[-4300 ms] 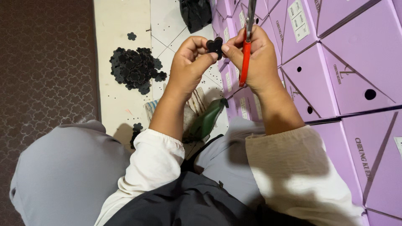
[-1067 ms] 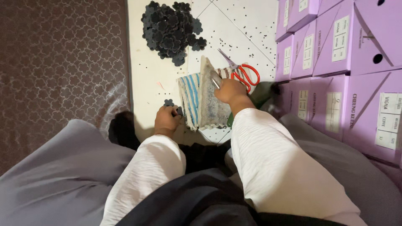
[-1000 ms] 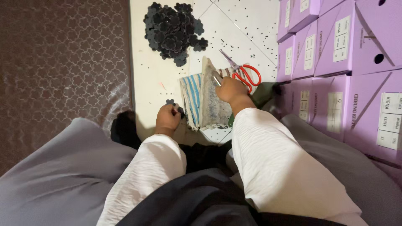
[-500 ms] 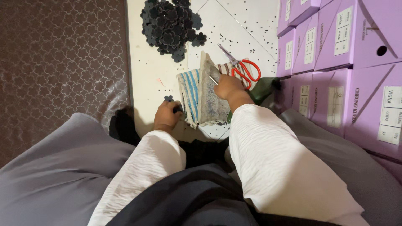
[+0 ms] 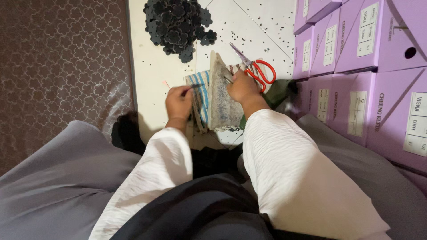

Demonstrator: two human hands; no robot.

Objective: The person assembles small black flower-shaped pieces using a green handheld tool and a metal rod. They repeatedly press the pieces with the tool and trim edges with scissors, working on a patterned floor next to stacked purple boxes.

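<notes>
Nearest you, both white sleeves reach out over your lap to the folded striped cloth (image 5: 209,100), which lies on the white tile floor (image 5: 153,84) just past your knees, its long axis running away from you. Your left hand (image 5: 179,103) rests against the cloth's left edge, fingers curled in and pinching one thin dark piece (image 5: 195,86) that points right, across the cloth. Your right hand (image 5: 241,86) is on the cloth's right edge, fingers bent down onto it (whether they grip anything small, you cannot tell from here). So the cloth sits between the hands, each touching a side.

Just beyond the right hand lies one pair of red-handled scissors (image 5: 256,70), blades pointing away to the left. Farther off, at the floor's far edge, sits one heap of black flower-shaped pieces (image 5: 178,22), too many to count. Purple boxes (image 5: 356,58) are stacked along your right.
</notes>
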